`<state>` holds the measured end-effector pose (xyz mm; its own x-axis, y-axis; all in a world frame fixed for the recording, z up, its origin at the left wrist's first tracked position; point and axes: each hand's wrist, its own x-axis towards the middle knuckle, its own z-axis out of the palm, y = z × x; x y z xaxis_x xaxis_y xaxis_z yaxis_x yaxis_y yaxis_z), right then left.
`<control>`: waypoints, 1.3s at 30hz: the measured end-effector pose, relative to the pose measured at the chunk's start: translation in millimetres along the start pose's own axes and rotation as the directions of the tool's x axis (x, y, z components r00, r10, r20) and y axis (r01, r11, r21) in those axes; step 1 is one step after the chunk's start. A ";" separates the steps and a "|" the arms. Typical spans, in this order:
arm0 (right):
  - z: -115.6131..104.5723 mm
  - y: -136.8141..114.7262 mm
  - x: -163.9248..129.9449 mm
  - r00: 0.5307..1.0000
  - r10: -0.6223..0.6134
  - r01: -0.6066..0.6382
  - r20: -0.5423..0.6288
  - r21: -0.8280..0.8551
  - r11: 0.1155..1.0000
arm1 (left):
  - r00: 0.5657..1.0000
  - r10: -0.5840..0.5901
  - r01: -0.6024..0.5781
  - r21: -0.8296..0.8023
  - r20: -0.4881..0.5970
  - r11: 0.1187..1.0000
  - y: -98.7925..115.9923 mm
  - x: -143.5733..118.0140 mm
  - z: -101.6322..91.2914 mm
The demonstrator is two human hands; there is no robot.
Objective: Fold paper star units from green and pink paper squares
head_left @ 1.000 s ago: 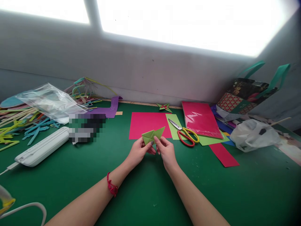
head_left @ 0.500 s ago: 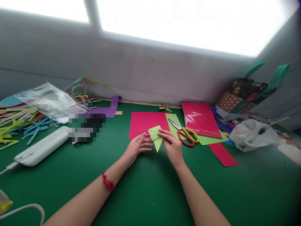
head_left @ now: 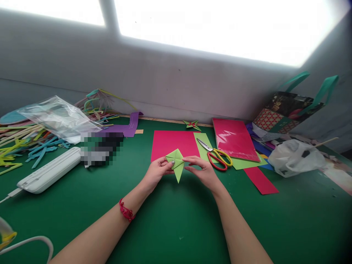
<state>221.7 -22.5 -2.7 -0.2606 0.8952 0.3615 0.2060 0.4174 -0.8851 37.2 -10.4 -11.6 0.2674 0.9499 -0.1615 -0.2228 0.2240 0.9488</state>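
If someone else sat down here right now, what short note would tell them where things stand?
Left hand: grip on the left corner of the folded green paper.
Right hand: fingertips pinch its right corner.
The paper, creased into a kite shape pointing at you, is over the green mat, in front of the pink sheet; scissors lie to the right.
Done: several folds. Left: the model looks unfinished.

Both hands point(head_left: 181, 172) meet fingertip to fingertip, pinching.

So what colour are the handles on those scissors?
The scissors have one red handle and one yellow; the head view shows them clearly, lying on light green paper.
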 end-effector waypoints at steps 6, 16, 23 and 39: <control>-1.2 0.1 -1.4 1.000 0.000 0.001 0.026 -0.042 0.999 | 0.997 -0.047 0.047 0.012 0.061 0.999 -2.7 -2.1 1.9; 5.9 4.1 0.8 0.993 -0.025 0.021 -0.116 -0.041 0.999 | 0.989 -0.034 0.029 0.039 0.141 0.999 -7.5 -2.4 1.9; 22.9 4.8 1.5 0.974 0.097 -0.084 -0.207 0.072 0.994 | 0.994 0.036 -0.040 0.029 0.106 0.999 -8.4 -1.1 2.1; 42.7 -0.7 1.9 0.942 0.205 -0.148 -0.265 0.220 0.964 | 0.977 0.209 -0.209 -0.003 0.042 0.978 -9.7 -4.1 9.6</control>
<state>180.7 -27.8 -13.9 0.0462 0.9705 0.2365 0.0293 0.2353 -0.9715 47.2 -18.5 -17.5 0.2539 0.9659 0.0513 -0.2762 0.0216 0.9608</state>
